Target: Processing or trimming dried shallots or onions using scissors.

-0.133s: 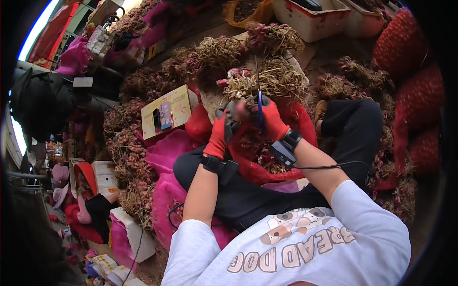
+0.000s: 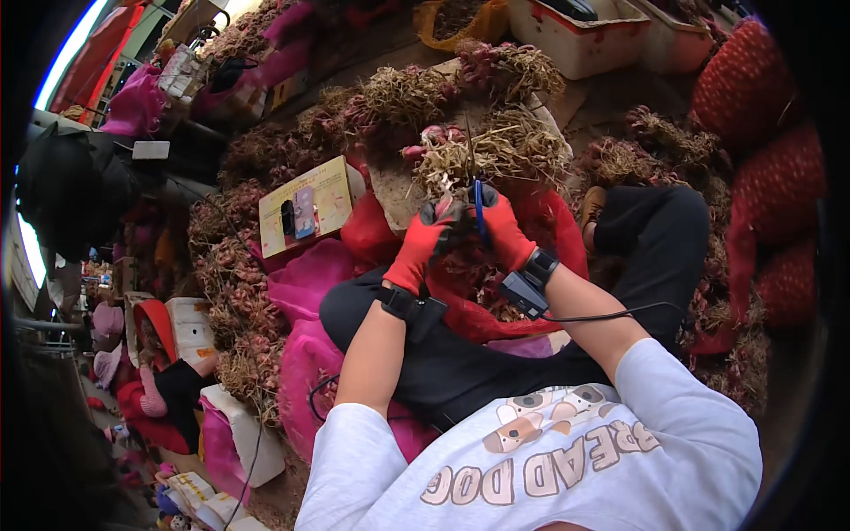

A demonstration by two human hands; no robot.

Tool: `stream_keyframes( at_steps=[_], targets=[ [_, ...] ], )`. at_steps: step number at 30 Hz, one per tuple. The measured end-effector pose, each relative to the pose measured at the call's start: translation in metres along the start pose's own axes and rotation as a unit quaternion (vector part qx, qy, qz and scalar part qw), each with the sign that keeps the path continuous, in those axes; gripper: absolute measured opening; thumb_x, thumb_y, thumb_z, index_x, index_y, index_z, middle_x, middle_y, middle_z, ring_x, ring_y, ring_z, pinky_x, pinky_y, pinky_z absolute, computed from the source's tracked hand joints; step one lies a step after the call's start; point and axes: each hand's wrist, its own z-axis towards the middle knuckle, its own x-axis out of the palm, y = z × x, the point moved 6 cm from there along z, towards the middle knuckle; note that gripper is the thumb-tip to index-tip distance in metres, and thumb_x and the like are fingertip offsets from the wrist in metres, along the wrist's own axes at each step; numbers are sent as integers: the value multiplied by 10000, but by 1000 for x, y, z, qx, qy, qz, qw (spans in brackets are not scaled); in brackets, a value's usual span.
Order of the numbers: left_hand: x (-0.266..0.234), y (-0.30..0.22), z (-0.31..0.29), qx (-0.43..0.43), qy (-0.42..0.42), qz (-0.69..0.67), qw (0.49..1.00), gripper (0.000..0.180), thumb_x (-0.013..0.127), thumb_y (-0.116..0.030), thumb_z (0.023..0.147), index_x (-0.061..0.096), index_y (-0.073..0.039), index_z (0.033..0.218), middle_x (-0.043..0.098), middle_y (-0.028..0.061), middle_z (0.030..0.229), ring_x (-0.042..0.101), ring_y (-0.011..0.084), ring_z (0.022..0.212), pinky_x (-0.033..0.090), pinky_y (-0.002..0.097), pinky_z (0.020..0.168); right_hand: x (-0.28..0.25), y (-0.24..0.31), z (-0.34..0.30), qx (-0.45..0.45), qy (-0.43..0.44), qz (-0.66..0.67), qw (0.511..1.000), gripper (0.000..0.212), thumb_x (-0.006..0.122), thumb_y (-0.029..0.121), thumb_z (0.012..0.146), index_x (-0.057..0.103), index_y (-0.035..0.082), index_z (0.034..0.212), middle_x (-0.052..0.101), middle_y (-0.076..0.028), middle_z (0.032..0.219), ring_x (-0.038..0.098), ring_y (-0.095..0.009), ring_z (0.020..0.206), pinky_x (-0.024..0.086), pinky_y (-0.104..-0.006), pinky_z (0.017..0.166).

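Note:
Both my hands wear red gloves with dark grey fingers. My left hand is closed around a reddish shallot, whose dry end points away from me. Right beside it, my right hand grips scissors by their blue handles. The dark blades point away from me, over a heap of straw-coloured dry shallot stems. How far the blades are apart I cannot tell. Several pink-red shallots lie at the left of that heap. Below my hands, more shallots sit in a red mesh bag between my legs.
A yellowish box with a phone on it stands to the left, by pink mesh sacks. Bunched shallots spread all around. Full red mesh sacks rise at the right, white foam boxes at the back. Another person sits far left.
My left hand has shifted slightly to the right, and the shallot in its fingers shows more clearly. The scissor blades have tilted a little to the left.

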Motion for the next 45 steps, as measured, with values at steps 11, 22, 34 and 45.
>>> stream_keyframes(
  at_steps=[11,22,34,45],
  targets=[
    [-12,-33,-15,-7,0,-43,999,272,584,-81,864,506,-58,1124,566,30,865,578,123,766,468,241,590,-39,67,-35,116,99,-40,987,211,658,242,856,605,68,963,587,18,725,545,-54,576,405,-202,465],
    [-22,-45,-24,8,-63,166,984,354,633,-18,755,490,-66,1076,567,3,819,449,60,544,335,211,440,-46,-3,-100,309,211,-102,922,278,627,423,876,605,148,845,498,67,618,425,-19,457,317,-195,410],
    [-35,-42,-22,18,-68,179,981,338,617,-14,789,504,-43,1107,621,21,1018,547,75,703,427,224,537,-37,19,-88,269,151,-183,933,356,625,430,874,688,80,894,596,25,640,512,-49,489,365,-210,432],
    [-47,-45,-18,115,-82,303,942,286,629,-67,797,488,-24,1042,644,32,1103,580,73,726,460,233,556,-11,-10,-40,330,253,-97,904,292,649,405,853,664,115,827,564,54,624,508,-37,495,360,-206,409]
  ],
)
